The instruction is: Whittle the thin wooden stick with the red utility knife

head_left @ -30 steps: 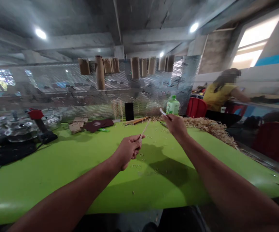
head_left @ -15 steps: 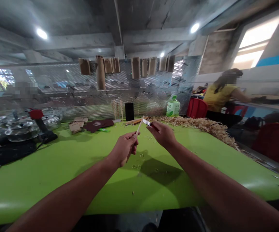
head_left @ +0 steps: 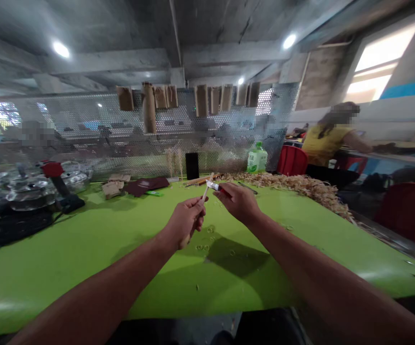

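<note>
My left hand (head_left: 186,221) is closed around a thin pale wooden stick (head_left: 207,188) that points up and away over the green table (head_left: 85,254). My right hand (head_left: 238,201) is closed on a small knife (head_left: 213,185) with a red handle and pale blade. The blade rests against the upper part of the stick. Both hands hover above the table's middle, with curled wood shavings (head_left: 204,247) scattered beneath them.
A long heap of wood shavings (head_left: 300,186) runs along the table's right back edge. A green bottle (head_left: 256,158), a black phone (head_left: 192,166) and a perforated metal screen (head_left: 121,139) stand behind. Metal lids (head_left: 24,189) lie at left. A person in yellow (head_left: 327,139) sits at right.
My right hand with the knife came back from the far right toward me and met the stick; the blade now lies against the stick. My left hand barely moved.
</note>
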`<state>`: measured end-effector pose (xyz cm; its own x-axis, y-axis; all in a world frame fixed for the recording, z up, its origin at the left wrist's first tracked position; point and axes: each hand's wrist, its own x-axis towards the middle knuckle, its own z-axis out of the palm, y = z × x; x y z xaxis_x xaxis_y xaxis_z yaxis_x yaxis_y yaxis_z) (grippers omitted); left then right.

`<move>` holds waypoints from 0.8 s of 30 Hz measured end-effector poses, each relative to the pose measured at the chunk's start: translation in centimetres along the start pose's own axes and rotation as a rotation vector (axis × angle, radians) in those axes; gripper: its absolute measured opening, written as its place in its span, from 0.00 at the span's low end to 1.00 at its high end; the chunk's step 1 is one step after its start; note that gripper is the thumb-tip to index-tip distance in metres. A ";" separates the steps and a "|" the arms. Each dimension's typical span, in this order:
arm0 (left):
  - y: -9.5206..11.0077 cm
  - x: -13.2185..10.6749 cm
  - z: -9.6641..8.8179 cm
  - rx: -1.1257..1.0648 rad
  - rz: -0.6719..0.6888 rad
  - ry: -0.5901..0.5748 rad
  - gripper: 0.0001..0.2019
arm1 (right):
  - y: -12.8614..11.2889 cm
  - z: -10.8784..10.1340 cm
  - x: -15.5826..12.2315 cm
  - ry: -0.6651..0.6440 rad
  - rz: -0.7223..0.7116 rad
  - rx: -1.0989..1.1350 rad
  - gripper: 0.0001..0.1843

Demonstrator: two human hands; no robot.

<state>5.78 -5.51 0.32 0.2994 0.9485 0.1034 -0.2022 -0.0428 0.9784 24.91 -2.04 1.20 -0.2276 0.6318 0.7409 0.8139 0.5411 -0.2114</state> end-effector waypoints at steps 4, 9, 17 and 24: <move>0.2 0.0 -0.2 0.047 0.002 -0.002 0.15 | -0.3 -0.2 0.0 0.006 -0.003 -0.023 0.16; 0.9 -0.5 0.1 0.062 -0.021 0.001 0.15 | 0.5 -0.3 0.4 0.039 0.012 -0.081 0.18; 0.7 -1.0 0.8 0.104 -0.042 -0.051 0.12 | 7.1 -1.9 1.8 0.227 0.425 0.014 0.24; 0.6 -0.1 0.0 0.042 -0.021 0.028 0.08 | 1.9 0.0 0.4 0.100 0.101 0.116 0.18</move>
<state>5.60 -5.59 0.93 0.2770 0.9577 0.0785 -0.1568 -0.0355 0.9870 26.33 -0.74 1.08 -0.0886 0.6311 0.7706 0.7619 0.5413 -0.3557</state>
